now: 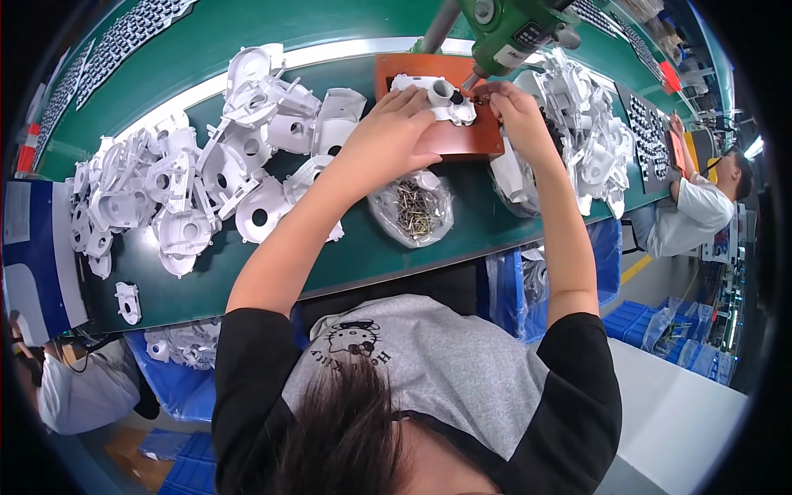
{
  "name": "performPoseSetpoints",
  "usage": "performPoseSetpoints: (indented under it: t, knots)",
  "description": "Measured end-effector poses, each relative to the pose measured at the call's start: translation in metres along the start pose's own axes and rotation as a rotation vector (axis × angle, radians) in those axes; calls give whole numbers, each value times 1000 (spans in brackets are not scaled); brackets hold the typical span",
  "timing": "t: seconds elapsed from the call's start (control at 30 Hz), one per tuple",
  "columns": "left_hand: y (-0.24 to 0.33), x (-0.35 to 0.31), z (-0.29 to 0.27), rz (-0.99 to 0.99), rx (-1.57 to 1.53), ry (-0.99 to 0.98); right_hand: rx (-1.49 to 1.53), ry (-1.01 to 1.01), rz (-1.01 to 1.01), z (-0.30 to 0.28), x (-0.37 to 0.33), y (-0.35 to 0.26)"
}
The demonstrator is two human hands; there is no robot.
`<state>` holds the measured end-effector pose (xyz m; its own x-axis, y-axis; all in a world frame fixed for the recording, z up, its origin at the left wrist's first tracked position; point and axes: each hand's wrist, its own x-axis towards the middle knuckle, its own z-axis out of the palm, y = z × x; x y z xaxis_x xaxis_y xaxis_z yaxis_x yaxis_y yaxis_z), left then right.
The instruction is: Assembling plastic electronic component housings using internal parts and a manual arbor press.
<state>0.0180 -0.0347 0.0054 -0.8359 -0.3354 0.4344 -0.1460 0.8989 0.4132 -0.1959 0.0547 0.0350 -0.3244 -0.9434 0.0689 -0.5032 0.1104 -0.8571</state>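
On an orange block (462,142) lies a white plastic housing part (441,92) with a round tube and a dark piece beside it. My left hand (396,136) rests on the part's left side, fingers over its edge and thumb spread toward me. At the part's right end, my right hand (516,115) has its fingertips drawn together by a small dark piece; what they pinch is too small to make out. A green machine head (516,33) stands over the block, its slim metal tip (472,80) close to the part and my right fingers.
Before the block sits a clear bag of brass-coloured screws (417,210). White plastic parts heap at left (177,186) and right (590,136). A single white part (128,303) lies near the front edge. Co-workers sit at right (697,206) and lower left (87,384).
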Motion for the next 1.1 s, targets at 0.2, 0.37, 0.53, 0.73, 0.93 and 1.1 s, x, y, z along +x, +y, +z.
performPoseSetpoints:
  t: [0.2, 0.37, 0.53, 0.73, 0.93, 1.1]
  knots:
    - [0, 0, 0, -14, -4, -10, 32, 59, 28, 9, 2, -12]
    - [4, 0, -2, -29, -6, -26, -605, 272, -468, 17, 4, 4]
    - [3, 0, -2, -15, -22, -13, -706, 118, -401, 12, -8, -9]
    - [4, 0, -3, -43, 0, -37, -763, -103, -316, -1, -22, -14]
    - [2, 0, -1, -23, 0, -31, -578, -59, -207, -10, -20, -14]
    - [3, 0, -2, -22, 3, -32, -83, 103, -81, -1, 5, 1]
